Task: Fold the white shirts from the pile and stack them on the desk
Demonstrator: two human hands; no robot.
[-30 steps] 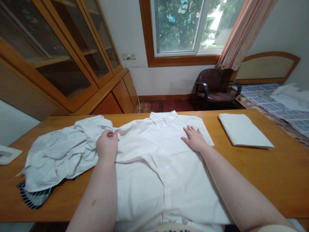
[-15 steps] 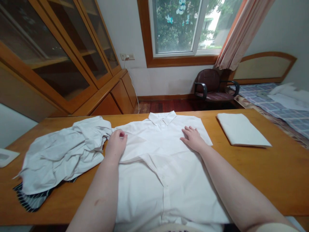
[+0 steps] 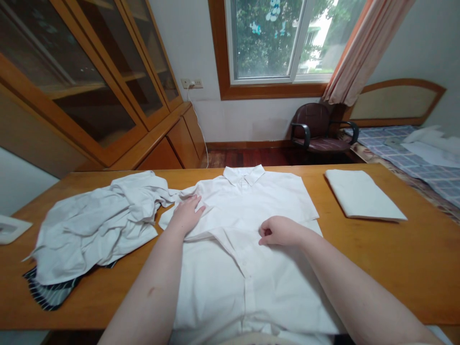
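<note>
A white short-sleeved shirt [image 3: 251, 268] lies spread on the wooden table [image 3: 413, 268], collar toward the far edge. My left hand [image 3: 187, 214] lies flat with fingers stretched out on the shirt's left sleeve, which is folded in over the body. My right hand [image 3: 278, 231] sits near the middle of the shirt, fingers curled in a pinch on the cloth.
A crumpled pile of white clothes [image 3: 93, 225] lies at the left over a striped garment [image 3: 50, 292]. A folded white cloth [image 3: 362, 195] rests at the right. A white object [image 3: 9, 227] sits at the table's left edge. Chair [image 3: 316, 129] and bed [image 3: 424, 158] stand beyond.
My left hand moved right with the sleeve, let it go and flattened on it. My right hand slid from the shirt's right shoulder toward the middle and closed on the cloth.
</note>
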